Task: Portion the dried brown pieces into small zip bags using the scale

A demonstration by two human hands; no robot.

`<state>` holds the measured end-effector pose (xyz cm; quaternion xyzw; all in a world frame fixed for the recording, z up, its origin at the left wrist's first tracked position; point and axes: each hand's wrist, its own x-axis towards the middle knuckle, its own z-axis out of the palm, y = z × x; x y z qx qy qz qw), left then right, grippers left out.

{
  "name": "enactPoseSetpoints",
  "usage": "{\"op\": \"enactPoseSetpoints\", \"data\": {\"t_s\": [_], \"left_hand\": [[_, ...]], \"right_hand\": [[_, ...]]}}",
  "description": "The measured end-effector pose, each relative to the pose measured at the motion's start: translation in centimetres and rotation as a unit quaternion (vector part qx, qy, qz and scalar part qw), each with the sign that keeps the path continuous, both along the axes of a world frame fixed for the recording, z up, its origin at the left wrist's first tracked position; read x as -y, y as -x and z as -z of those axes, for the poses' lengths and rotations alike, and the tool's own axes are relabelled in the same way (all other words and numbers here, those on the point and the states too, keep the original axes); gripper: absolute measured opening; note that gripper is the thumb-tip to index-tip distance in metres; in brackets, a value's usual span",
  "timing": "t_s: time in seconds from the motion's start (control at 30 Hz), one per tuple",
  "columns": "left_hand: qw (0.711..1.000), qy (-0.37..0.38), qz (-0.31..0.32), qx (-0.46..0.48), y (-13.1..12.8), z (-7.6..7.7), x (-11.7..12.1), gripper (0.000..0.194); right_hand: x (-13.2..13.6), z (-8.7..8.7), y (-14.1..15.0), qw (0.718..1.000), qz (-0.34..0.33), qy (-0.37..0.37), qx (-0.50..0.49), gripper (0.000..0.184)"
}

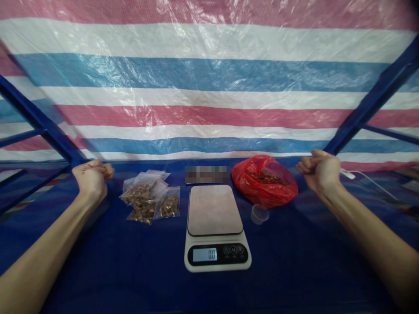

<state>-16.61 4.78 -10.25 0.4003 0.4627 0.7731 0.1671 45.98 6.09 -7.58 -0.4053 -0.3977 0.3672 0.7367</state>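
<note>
My left hand [92,178] is closed in a fist at the left, with nothing showing in it. Nearest to it is a pile of small clear zip bags [144,198] filled with brown dried pieces. At the right, my right hand [321,171] also makes a fist, with nothing visible in its fingers. Just left of that fist lies an open red plastic bag [278,194] of reddish-brown pieces. Between the hands stands a white digital kitchen scale [214,211], its platform bare and its display reading 0.0. Beside the scale is a small clear plastic cup [259,214].
A blue surface [137,270] carries everything. Blue metal posts [55,141] rise at both sides, before a striped plastic sheet [209,72]. Behind the scale lies a blurred-out flat item [207,175]. A white cable [371,179] runs right of my right hand.
</note>
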Motion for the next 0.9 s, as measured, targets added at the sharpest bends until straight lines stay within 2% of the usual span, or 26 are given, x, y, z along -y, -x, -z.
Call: {"op": "enactPoseSetpoints", "data": {"t_s": [0.17,0.27,0.33,0.43,0.57,0.63,0.77,0.9], "left_hand": [[1.000,0.022,-0.007,0.011,0.5,0.8,-0.6,0.039],[0.999,0.035,-0.035,0.013,0.6,1.2,-0.8,0.037],[0.998,0.041,-0.038,0.007,0.6,1.3,-0.5,0.042],[0.998,0.047,-0.022,-0.047,0.5,1.3,0.0,0.050],[0.988,0.061,-0.042,-0.133,0.7,1.2,-0.2,0.026],[0.986,0.072,-0.057,-0.137,0.9,1.2,-0.6,0.026],[0.989,0.065,-0.060,-0.122,1.1,1.3,-0.9,0.028],[0.994,0.007,-0.039,-0.104,0.5,1.1,-0.7,0.026]], "right_hand": [[-1.3,1.4,-0.9,0.984,0.142,-0.050,0.090,0.038],[-2.1,2.0,-1.4,0.966,0.208,-0.069,0.137,0.024],[-2.5,2.2,-1.8,0.949,0.253,-0.064,0.176,0.018],[-2.6,2.4,-2.5,0.921,0.304,-0.052,0.237,0.035],[-2.7,2.9,-3.0,0.915,0.287,-0.054,0.278,0.062],[-2.7,3.0,-2.9,0.917,0.266,-0.063,0.292,0.069],[-2.5,2.9,-2.6,0.919,0.241,-0.063,0.304,0.070],[-2.2,2.7,-2.3,0.935,0.212,-0.059,0.279,0.064]]}}
